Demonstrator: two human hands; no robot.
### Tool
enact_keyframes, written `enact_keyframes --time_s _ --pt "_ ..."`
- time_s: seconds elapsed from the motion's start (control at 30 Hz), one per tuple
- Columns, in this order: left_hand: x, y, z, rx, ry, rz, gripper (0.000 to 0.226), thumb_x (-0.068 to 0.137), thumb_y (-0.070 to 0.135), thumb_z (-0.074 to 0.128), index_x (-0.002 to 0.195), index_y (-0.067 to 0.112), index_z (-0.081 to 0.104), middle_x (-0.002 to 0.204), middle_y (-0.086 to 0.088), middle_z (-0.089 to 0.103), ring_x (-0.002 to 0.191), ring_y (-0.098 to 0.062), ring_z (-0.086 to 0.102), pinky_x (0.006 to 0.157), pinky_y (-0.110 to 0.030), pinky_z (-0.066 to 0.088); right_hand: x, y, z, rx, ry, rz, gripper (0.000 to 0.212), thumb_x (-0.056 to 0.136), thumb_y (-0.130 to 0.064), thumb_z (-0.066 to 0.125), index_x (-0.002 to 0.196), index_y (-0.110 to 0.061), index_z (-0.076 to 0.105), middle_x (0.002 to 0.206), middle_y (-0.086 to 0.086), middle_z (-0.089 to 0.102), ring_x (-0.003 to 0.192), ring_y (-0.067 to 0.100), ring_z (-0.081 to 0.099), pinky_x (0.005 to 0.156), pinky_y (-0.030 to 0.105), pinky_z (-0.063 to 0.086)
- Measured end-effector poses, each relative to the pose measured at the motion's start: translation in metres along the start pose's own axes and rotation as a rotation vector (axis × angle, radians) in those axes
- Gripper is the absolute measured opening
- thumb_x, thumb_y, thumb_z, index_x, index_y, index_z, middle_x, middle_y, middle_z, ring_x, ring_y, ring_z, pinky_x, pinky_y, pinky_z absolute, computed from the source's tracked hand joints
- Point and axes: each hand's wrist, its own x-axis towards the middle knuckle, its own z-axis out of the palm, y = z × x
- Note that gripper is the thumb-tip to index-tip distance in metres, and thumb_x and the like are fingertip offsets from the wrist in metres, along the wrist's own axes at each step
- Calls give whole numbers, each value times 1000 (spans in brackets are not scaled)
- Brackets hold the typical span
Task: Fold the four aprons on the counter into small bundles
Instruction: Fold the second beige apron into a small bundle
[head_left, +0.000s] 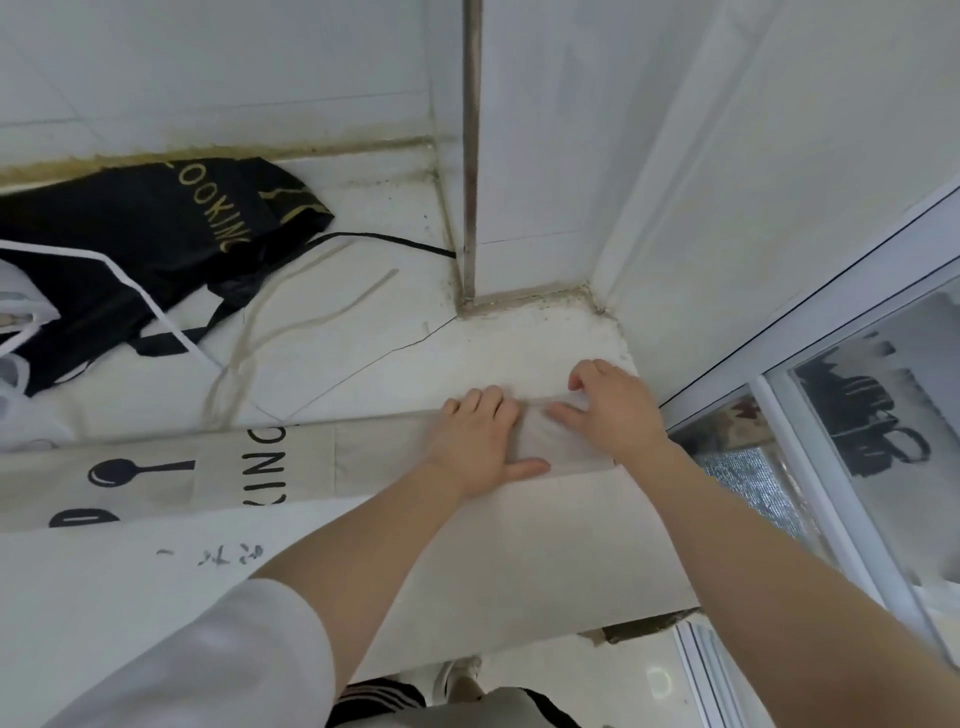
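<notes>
Both hands rest side by side on the right end of the beige apron (218, 467), a long folded strip lying across the white surface (519, 545). The left hand (480, 441) lies flat, fingers straight, pressing the cloth; the right hand (610, 410) touches it with loosely bent fingers, gripping nothing. Well apart, at the far left by the wall, a crumpled black apron (130, 239) lies with its strings trailing.

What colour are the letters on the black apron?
Gold, on the black apron at the back of the counter, shown in the head view.
</notes>
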Motion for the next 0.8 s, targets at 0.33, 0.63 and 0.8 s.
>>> enact_keyframes --time_s 0.33,0.63,0.8 --pt "4 4 -8 -3 -24 -23 72 79 70 47 124 15 38 125 -5 38 118 -23 36 91 -37 30 0 -39 -49 1064 -554 445 26 88 -10 61 66 -16 48 67 3 50 64 16 49 53 23 36" --pt "-23 -41 -5 -150 -110 125 54 86 56 44 123 19 56 129 -9 46 112 -28 48 88 -34 43 1 -111 -11 1199 -385 563 27 85 -6 58 63 -14 45 53 6 45 41 16 40 35 19 29" --pt "-44 -69 -16 -302 20 3 29 83 11 55 111 4 60 106 -15 51 97 -31 52 79 -30 39 -3 -132 15 1288 -270 649 26 87 -11 62 67 -12 44 57 9 49 42 19 47 40 22 41"
